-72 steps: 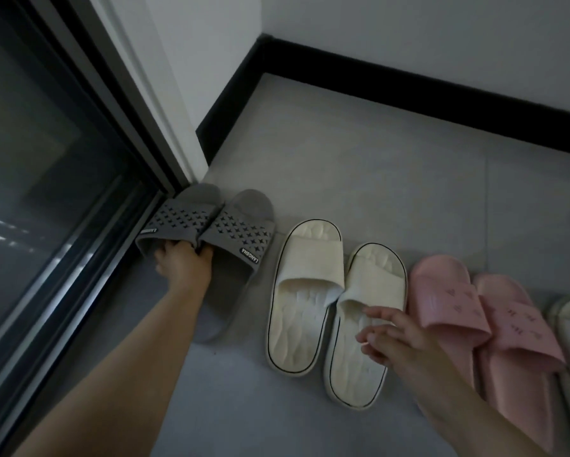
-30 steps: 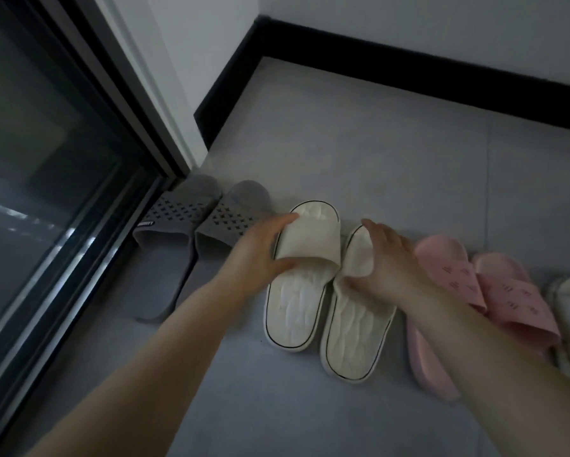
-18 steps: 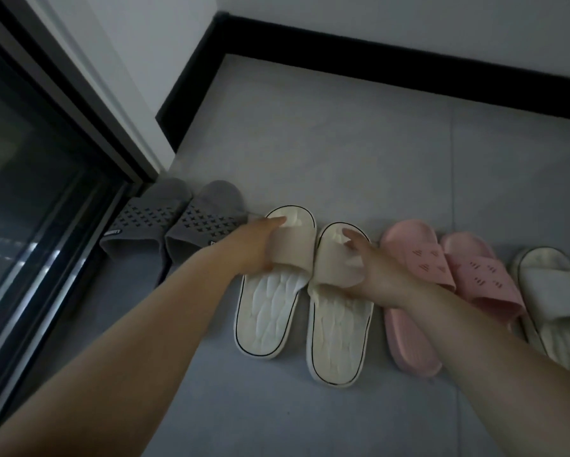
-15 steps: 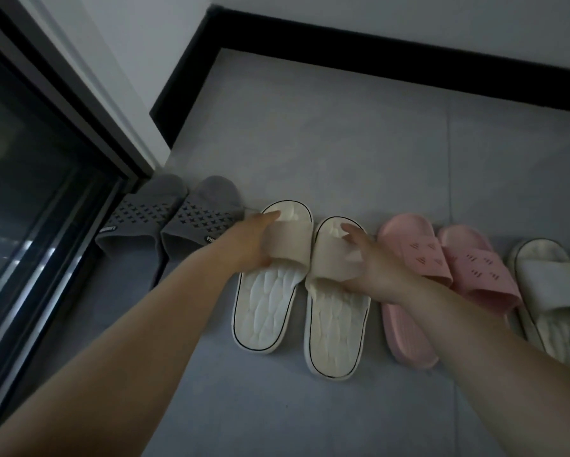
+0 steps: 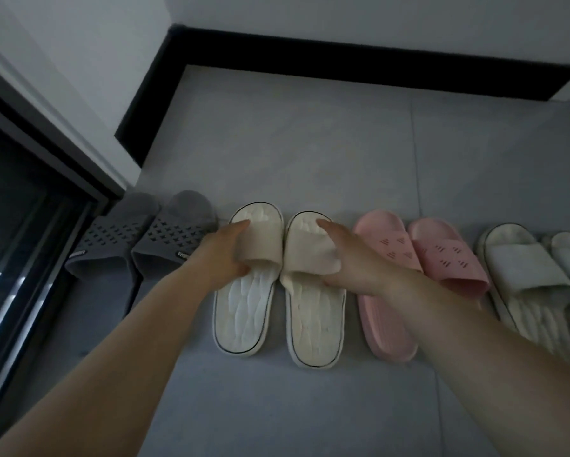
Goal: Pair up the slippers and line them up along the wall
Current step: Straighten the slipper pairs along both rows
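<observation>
change: you've moved off the greys (image 5: 145,239), left hand (image 5: 225,255) and right hand (image 5: 352,262) now gripping the creams (image 5: 244,318) by the straps | where: creams squared up under both hands | task: pinks (image 5: 418,255) next, probably

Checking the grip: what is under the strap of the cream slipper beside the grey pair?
The left hand pinches the strap: fingers on top, thumb tucked under its rear edge. The footbed beneath is covered, so how far the thumb reaches cannot be seen.

Matt plastic cream slippers (image 5: 244,311), smooth tiled floor (image 5: 310,143)
</observation>
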The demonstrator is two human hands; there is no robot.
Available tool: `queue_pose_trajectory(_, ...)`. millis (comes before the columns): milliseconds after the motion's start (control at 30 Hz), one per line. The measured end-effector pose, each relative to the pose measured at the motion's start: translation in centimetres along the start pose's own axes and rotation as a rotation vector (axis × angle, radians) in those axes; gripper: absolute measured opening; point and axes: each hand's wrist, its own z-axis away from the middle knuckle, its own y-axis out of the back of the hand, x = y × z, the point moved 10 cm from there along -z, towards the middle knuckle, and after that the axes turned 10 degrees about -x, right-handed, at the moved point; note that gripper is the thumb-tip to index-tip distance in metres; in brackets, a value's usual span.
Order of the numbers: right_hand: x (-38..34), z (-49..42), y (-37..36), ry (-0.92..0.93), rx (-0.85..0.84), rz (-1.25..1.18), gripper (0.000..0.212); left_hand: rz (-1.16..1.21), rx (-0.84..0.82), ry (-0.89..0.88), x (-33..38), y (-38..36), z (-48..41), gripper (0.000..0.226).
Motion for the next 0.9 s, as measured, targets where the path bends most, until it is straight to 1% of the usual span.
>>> queue_pose_trajectory(67,1.6,3.1,2.2,0.027,0.126,-0.023,0.095,-0.054,-0.013,-0.049,2.5,0.1,0.1,0.088)
queue_pose_trajectory(133,5.0,7.0,4.7,-0.036,0.275,-0.010,0.085,-0.085,-0.041,-0.156,6.5,0.1,0.2,0.086)
queue_pose_trajectory(200,10.2,11.0,7.1,-0.195,0.372,-0.006,0.080,-0.172,-0.143,-0.291,11.9,-1.2,-0.2,0.079)
queue_pose_trajectory(233,12.9,12.3,7.6,-0.287,0.374,-0.032,0.080,-0.249,-0.204,-0.342,14.4,-2.1,-0.5,0.077)
queue_pose_trajectory(267,15.1,13.1,7.7,-0.353,0.332,-0.066,0.082,-0.326,-0.254,-0.372,16.7,-3.0,-0.8,0.075)
queue_pose_trajectory(333,17.8,13.1,6.8,-0.382,0.207,-0.132,0.080,-0.456,-0.305,-0.373,20.0,-4.3,-2.2,0.074)
queue_pose_trajectory(367,18.9,12.9,6.5,-0.396,0.176,-0.147,0.074,-0.503,-0.315,-0.358,21.3,-5.0,-3.1,0.075)
queue_pose_trajectory(433,20.8,13.0,6.3,-0.474,0.201,-0.180,0.055,-0.538,-0.341,-0.297,22.9,-6.4,-4.9,0.086)
queue_pose_trajectory(500,22.3,13.2,6.0,-0.580,0.252,-0.190,0.043,-0.513,-0.376,-0.209,23.3,-8.0,-6.3,0.100)
queue_pose_trajectory(567,22.9,13.1,5.5,-0.625,0.298,-0.161,0.040,-0.474,-0.369,-0.156,23.5,-9.3,-7.3,0.101)
queue_pose_trajectory(667,22.8,13.6,5.0,-0.621,0.407,-0.135,0.035,-0.427,-0.296,-0.188,24.2,-9.9,-7.9,0.094)
queue_pose_trajectory(733,22.9,14.2,4.9,-0.612,0.440,-0.113,0.034,-0.385,-0.265,-0.201,24.4,-9.9,-8.0,0.093)
queue_pose_trajectory(800,23.0,14.5,5.1,-0.578,0.438,-0.126,0.034,-0.367,-0.246,-0.205,24.3,-9.7,-8.0,0.092)
queue_pose_trajectory(900,23.5,14.3,5.3,-0.554,0.381,-0.157,0.038,-0.357,-0.234,-0.218,24.1,-9.8,-7.6,0.093)
